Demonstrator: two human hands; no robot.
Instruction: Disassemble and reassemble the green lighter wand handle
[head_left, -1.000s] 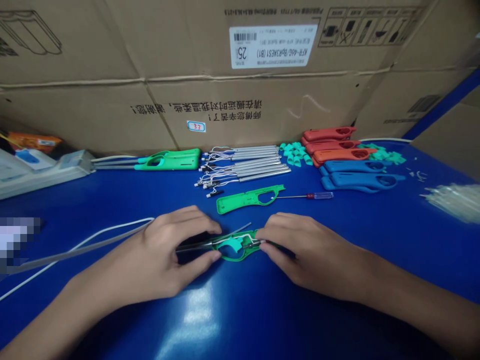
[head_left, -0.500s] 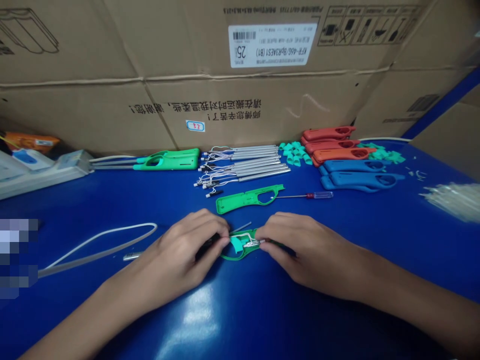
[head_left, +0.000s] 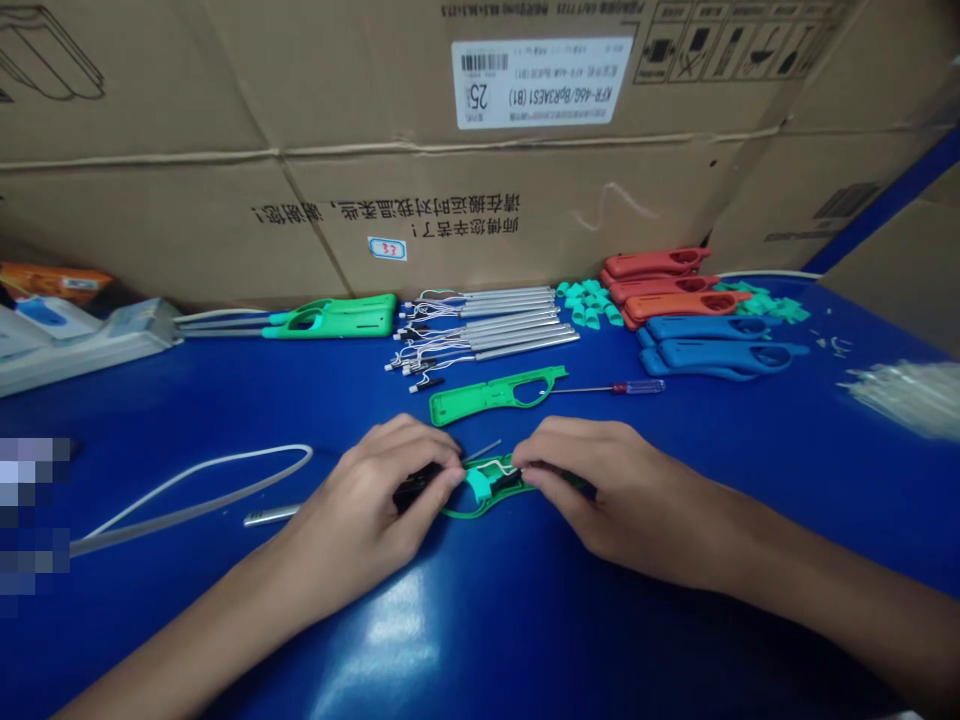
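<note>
A green shell half (head_left: 469, 513) lies between my hands, with a teal piece (head_left: 478, 484), a white wire (head_left: 493, 465) and a black part (head_left: 508, 479) in it. My left hand (head_left: 405, 480) is closed at its left end, thumb and fingertips pressed together beside the teal piece; what they pinch is hidden. My right hand (head_left: 592, 475) pinches at the right side, fingertips at the black part and wire; the exact thing held is too small to name. Another green shell half (head_left: 480, 401) lies just beyond, touching a screwdriver (head_left: 637, 387).
Silver rods with wires (head_left: 517, 335), teal pieces (head_left: 589, 303), red shells (head_left: 652, 290), blue shells (head_left: 712, 357) and green shells (head_left: 345, 316) line the cardboard wall (head_left: 420, 180). A power strip (head_left: 97, 340) sits left, clear sticks (head_left: 907, 400) right.
The black part now shows beside my right fingertips, where a whitish metallic part showed before. The teal piece has shifted slightly right. Both hands stay at the green shell half.
</note>
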